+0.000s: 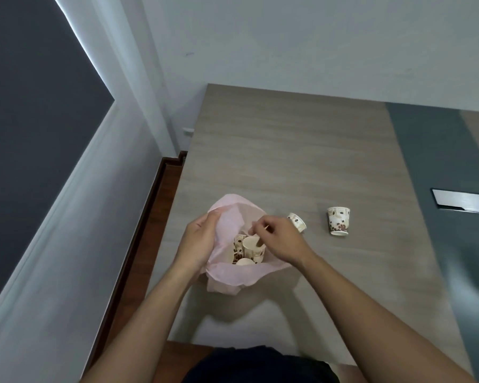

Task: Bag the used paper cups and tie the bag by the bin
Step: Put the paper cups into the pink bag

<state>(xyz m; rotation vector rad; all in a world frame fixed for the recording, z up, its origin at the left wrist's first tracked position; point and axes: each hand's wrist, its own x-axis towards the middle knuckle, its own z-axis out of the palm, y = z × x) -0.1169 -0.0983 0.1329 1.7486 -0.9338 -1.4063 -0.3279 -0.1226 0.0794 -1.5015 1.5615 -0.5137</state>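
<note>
A thin pink plastic bag [227, 275] stands open on the wooden table [288, 150], near its left front edge. My left hand [198, 241] grips the bag's left rim and holds the mouth open. My right hand [277, 239] is over the mouth, its fingers pinched on the rim of a paper cup [250, 246] inside the bag. Other patterned cups [237, 251] lie in the bag beside it. On the table to the right, one cup [298, 223] lies on its side, partly behind my right hand. Another cup [338, 221] stands further right.
A metal cover plate [463, 203] is set into a dark grey strip [432, 161] along the table's right side. The table's left edge drops to a brown floor [155, 205] and a white wall [67, 244]. No bin is in view.
</note>
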